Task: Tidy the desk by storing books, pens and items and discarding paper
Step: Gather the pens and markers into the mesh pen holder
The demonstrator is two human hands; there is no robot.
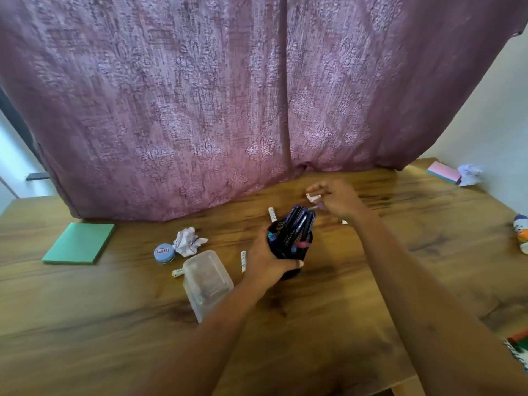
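My left hand (270, 260) grips a black mesh pen holder (290, 242) that holds several blue pens and stands on the wooden desk (328, 324). Just behind it, my right hand (338, 200) pinches a pen (314, 207) whose tip points toward the holder. A small scrap of white paper (313, 197) lies beside that hand's fingers. A crumpled paper ball (187, 240) lies left of the holder. A green notebook (80, 242) sits at the far left. A pink notebook (444, 172) and another crumpled paper (470, 174) rest at the back right.
A clear plastic container (207, 282) lies overturned in front of the paper ball, next to a small blue round tin (164, 253). Several white batteries (243, 261) are scattered around the holder. A purple curtain (228, 95) hangs behind the desk. A bottle (521, 232) lies at the right edge.
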